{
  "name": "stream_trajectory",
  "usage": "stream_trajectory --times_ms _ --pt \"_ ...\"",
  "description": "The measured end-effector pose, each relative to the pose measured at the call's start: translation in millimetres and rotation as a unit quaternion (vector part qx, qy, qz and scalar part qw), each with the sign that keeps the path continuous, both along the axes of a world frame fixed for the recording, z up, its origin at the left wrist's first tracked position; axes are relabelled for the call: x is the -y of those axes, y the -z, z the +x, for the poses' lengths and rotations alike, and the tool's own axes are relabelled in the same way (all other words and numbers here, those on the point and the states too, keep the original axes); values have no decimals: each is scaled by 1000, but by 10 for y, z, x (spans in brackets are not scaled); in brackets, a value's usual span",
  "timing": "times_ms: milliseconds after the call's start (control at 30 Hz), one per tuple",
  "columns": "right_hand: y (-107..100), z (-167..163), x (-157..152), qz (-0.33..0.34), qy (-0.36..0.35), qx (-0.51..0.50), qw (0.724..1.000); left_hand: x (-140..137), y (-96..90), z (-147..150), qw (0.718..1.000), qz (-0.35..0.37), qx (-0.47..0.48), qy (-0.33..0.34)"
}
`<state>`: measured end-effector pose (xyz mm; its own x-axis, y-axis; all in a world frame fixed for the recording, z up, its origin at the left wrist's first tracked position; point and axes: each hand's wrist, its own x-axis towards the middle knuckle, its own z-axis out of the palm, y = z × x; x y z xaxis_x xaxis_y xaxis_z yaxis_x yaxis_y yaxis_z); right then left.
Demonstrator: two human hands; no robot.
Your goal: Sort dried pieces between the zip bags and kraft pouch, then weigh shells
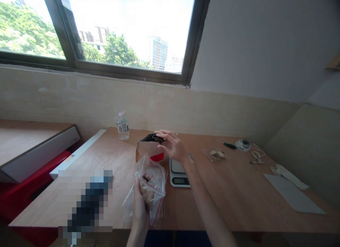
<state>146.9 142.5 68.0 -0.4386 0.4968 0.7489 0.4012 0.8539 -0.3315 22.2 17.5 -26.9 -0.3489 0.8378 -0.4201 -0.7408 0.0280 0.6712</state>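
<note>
My left hand (pixel 140 201) is closed around a clear zip bag (pixel 156 179) with a red seal line, and brown, lumpy pieces (pixel 147 195) show inside it. The bag's mouth gapes toward the top. My right hand (pixel 172 144) is over a brown paper box (pixel 148 151) lined with dark plastic, its fingers curved at a small dark piece. What that piece is I cannot make out. Partly behind my right wrist, a white kitchen scale (pixel 176 169) rests on the table.
A water bottle (pixel 123 126) stands at the back left. To the right lie a small bag of pale pieces (pixel 217 154), a green-handled screwdriver (pixel 230 145), a white dome camera (pixel 242 145) with its cable, and a white sheet (pixel 293 194). A blurred-out dark object (pixel 89 204) lies front left.
</note>
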Motion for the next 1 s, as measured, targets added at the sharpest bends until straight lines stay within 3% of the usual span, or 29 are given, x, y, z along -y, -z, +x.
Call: stream_trajectory --times_ms 233,433,567,800,1000 --pt "5 1 -17 -19 2 -33 999 8 -28 -1 1000 -12 11 1" --pt "19 -49 1 -96 -21 -168 981 4 -8 -11 1000 -11 -1 7" --pt "14 -51 -21 -125 -42 -189 973 -11 5 -8 1000 -15 3 10" --pt "-13 -24 -15 -71 15 -50 996 -9 14 12 999 -16 19 27" --pt "2 -41 157 -21 94 -135 986 23 -58 3 999 0 34 31"
